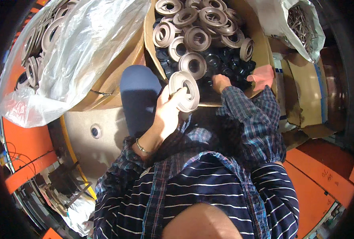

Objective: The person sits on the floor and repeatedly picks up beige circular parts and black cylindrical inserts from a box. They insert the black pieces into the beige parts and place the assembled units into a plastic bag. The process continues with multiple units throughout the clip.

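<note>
My left hand (169, 109) is closed on a beige ring-shaped plastic part (181, 81), with the thumb and fingers at its central hole. The ring is held tilted above the near edge of a cardboard box (155, 55). Inside that box, my right hand (220, 83) reaches down among glossy black round plastic parts (213, 60). Its fingers are curled, and what they grip, if anything, is hidden. Several more beige rings (197, 38) are heaped over the black parts toward the far side of the box.
To the left, a clear plastic bag (89, 47) lies over a carton, with more beige rings (32, 71) at its far left. A bag of thin metal pieces (300, 26) stands at the far right. Pink sheet material (261, 77) hangs at the box's right edge. One ring (96, 131) lies on the floor.
</note>
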Motion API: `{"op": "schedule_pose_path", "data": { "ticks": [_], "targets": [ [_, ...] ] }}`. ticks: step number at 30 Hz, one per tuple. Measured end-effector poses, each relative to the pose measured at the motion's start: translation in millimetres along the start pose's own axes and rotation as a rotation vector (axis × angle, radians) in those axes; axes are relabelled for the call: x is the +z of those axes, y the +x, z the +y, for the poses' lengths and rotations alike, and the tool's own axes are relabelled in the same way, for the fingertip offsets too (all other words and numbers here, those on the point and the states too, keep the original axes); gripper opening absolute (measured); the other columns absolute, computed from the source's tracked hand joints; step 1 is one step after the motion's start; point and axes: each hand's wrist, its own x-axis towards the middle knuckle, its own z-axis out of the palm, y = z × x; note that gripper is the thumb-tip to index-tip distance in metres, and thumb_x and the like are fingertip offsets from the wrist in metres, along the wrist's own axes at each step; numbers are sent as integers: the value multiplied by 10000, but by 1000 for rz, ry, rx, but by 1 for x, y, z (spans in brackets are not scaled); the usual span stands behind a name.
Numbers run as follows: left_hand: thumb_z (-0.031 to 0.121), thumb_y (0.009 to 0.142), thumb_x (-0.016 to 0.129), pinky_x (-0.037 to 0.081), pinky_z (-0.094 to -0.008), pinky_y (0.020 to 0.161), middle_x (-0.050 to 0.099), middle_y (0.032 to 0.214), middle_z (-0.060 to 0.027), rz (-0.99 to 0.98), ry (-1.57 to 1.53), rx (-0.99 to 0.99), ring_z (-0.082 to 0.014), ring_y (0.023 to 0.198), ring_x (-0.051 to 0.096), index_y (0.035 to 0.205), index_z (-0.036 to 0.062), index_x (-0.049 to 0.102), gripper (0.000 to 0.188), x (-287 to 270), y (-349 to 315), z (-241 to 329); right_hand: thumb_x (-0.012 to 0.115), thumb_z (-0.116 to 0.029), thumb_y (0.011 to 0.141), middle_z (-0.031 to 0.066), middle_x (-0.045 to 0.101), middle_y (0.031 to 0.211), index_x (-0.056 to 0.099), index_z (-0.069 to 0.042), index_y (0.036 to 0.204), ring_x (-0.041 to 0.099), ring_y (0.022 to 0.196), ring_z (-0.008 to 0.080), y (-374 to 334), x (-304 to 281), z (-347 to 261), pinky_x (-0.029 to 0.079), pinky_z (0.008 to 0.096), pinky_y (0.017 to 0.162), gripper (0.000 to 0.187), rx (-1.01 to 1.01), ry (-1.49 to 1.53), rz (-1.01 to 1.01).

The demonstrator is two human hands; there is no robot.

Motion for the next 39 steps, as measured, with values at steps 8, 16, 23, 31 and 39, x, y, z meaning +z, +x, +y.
{"op": "schedule_pose_path", "data": {
  "ticks": [8, 16, 23, 31, 39],
  "targets": [
    [94, 919, 646, 514, -292, 899, 657, 1154, -102, 22, 77, -3, -164, 1023, 642, 1279, -10, 550, 386, 10, -5, 27, 619, -98, 887, 207, 671, 890, 639, 13, 963, 667, 821, 362, -79, -111, -27, 527, 402, 696, 136, -356, 860, 409],
    [64, 951, 583, 501, -285, 894, 629, 1175, -82, -129, 121, 3, -144, 1025, 613, 1321, -27, 524, 385, 13, -24, 22, 690, -261, 884, 223, 639, 1042, 539, -7, 1264, 661, 887, 363, -178, -133, -84, 540, 401, 769, 481, -512, 571, 577],
    [69, 926, 608, 490, -276, 886, 636, 1154, -81, -212, 324, 73, -136, 1007, 602, 1330, -37, 514, 428, 11, -34, 29, 812, -294, 762, 222, 634, 1178, 506, -8, 1323, 671, 1012, 276, -192, -122, -82, 542, 329, 857, 701, -527, 555, 599],
    [100, 925, 644, 412, -335, 1068, 567, 1344, -199, -330, 1224, 818, -224, 1252, 550, 1432, -19, 403, 574, 14, -46, 8, 544, -436, 977, 77, 676, 810, 587, -2, 1117, 643, 588, 128, -178, -94, -97, 517, 268, 501, 459, -120, 2110, -49],
    [110, 937, 640, 485, -313, 950, 636, 1197, -93, -189, 509, 130, -154, 1062, 606, 1383, -6, 471, 491, 3, -36, 15, 697, -251, 878, 154, 671, 991, 522, 22, 1263, 671, 918, 223, -181, -86, -87, 530, 320, 807, 504, -504, 616, 742]
  ]
}}
